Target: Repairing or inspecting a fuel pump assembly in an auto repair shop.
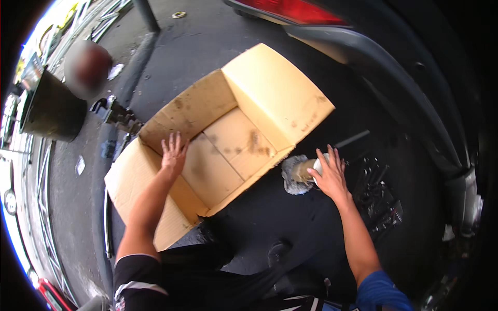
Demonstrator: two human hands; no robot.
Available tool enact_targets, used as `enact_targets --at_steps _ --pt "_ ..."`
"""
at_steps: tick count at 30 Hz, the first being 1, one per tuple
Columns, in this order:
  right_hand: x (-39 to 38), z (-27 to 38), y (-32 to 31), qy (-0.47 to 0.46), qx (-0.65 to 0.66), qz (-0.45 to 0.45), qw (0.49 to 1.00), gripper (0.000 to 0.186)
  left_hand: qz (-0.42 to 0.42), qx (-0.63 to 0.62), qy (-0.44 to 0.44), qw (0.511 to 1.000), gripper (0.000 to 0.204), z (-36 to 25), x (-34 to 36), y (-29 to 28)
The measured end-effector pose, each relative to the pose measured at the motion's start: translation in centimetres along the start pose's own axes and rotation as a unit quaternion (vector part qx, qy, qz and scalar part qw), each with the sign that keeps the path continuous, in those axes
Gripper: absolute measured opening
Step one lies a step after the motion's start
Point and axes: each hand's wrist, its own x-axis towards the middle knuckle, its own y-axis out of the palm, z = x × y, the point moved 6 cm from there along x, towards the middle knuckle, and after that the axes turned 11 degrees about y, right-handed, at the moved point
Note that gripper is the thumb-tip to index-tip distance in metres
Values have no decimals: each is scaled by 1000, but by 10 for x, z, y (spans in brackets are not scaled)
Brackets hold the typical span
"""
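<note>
A large open cardboard box (283, 85) lies tilted in front of me, its flaps spread and its inside stained dark in patches. My left hand (175, 154) reaches over the box's left inner side with fingers spread, holding nothing; whether it touches the cardboard I cannot tell. Right of the box, my right hand (331, 174) has its thumb and fingers around the white end of a brown and white cylindrical thing (303, 170). Crumpled clear plastic (294, 188) surrounds the brown end. The palm hides part of the cylinder, and its exact kind is unclear.
Small dark tools or parts (376, 192) and a thin rod (353, 139) lie right of my right hand. A vehicle's bumper (332, 44) overhangs the far right. At left stand a dark bucket (57, 111) and a metal tool or fitting (120, 115). A tape roll (179, 15) lies far off.
</note>
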Motion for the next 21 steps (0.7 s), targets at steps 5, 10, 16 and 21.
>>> enact_targets --at_steps 5,10,16,21 --pt "-3 3 2 8 -25 -46 999 80 -36 -4 28 999 81 -19 9 3" --pt "-13 34 -2 -14 -45 -91 995 80 8 63 19 998 78 -18 20 12" --pt "-29 60 -11 -39 17 -147 988 72 2 74 37 997 74 -19 42 8" --pt "-13 126 52 -35 185 -3 982 80 -55 87 24 994 82 10 29 11"
